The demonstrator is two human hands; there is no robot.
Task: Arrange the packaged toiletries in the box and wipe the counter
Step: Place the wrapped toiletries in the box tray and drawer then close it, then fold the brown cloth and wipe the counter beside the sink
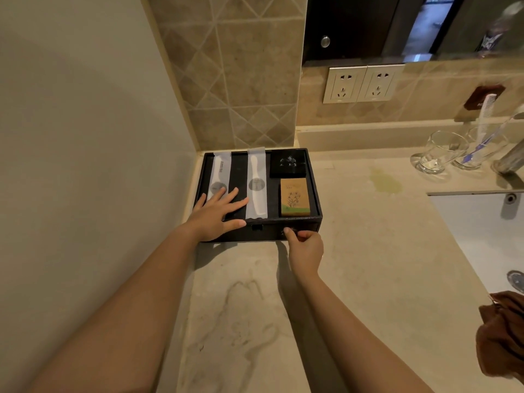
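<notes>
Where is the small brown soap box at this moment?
The brown soap box lies in the black tray, at its front right corner, just before the black packet.

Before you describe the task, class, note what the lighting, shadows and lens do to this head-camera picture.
Head view: dim, warm light; both forearms cast dark shadows on the counter beside the black box; the wide lens bends the wall edges and stretches the arms; the mirror reflection at the top right is blurred; the glasses show small glints.

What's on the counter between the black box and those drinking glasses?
Nothing stands there: bare counter with only a yellowish stain, between black box and glasses, per the head view.
</notes>
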